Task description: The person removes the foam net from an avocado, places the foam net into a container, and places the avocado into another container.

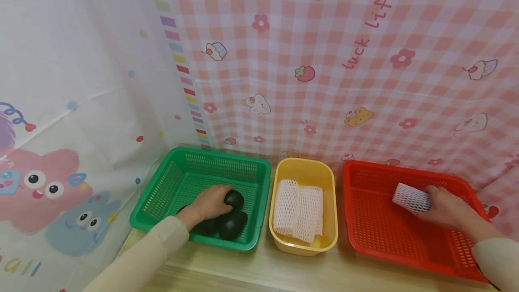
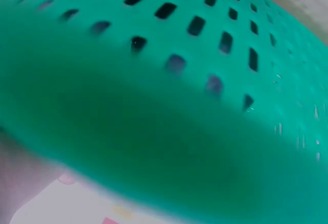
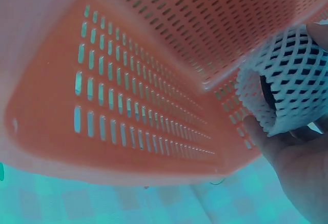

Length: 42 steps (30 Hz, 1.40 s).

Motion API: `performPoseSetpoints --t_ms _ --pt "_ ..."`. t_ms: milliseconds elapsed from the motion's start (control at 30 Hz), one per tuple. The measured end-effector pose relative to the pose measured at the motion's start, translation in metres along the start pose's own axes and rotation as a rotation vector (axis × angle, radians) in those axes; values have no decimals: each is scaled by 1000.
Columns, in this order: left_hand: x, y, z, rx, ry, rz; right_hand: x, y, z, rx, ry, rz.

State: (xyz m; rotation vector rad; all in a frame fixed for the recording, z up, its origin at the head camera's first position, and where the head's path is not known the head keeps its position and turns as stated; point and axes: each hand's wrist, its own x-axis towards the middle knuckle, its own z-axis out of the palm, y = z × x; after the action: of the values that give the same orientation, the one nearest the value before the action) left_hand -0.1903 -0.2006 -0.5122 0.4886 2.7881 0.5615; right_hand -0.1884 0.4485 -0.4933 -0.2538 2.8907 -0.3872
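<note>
In the head view, my left hand [image 1: 208,203] reaches into the green basket [image 1: 227,155] and grips a dark, smooth avocado [image 1: 234,200]. Below that hand lie more dark avocados [image 1: 232,226], partly covered by the wrist. My right hand [image 1: 446,208] is over the right part of the red basket [image 1: 385,238]. It holds a white foam net sleeve [image 1: 410,198] on its side. Through the mesh and open end of the foam net sleeve [image 3: 292,83] in the right wrist view, a dark avocado shows inside. Basket wall [image 2: 195,111] fills the left wrist view and hides the fingers.
Between the two baskets stands a yellow bin [image 1: 331,206] with several folded foam net sleeves [image 1: 298,211]. All three containers sit on a light wooden table [image 1: 219,265]. A pink checked cloth [image 1: 284,57] hangs close behind them, and a white printed sheet [image 1: 81,116] at the left.
</note>
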Motion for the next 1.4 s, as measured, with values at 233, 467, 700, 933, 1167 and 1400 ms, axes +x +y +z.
performPoseSetpoints --t_ms 233,467,700,933,1167,1400 --pt "-5 -3 -7 -29 11 -13 -5 -12 -4 35 17 -17" --pt "-9 -1 -11 -36 15 -7 -13 -21 -6 74 24 -18" --pt "-10 -3 -11 -53 27 -20 -24 -34 -8 92 73 -1" --pt "-12 -3 -13 -61 39 -28 -33 -57 -6 121 150 -45" --pt "-12 -2 -13 -54 37 -16 -43 -80 -2 133 204 -82" --pt "-12 -4 -11 -53 54 -26 -52 -105 0 158 222 -90"
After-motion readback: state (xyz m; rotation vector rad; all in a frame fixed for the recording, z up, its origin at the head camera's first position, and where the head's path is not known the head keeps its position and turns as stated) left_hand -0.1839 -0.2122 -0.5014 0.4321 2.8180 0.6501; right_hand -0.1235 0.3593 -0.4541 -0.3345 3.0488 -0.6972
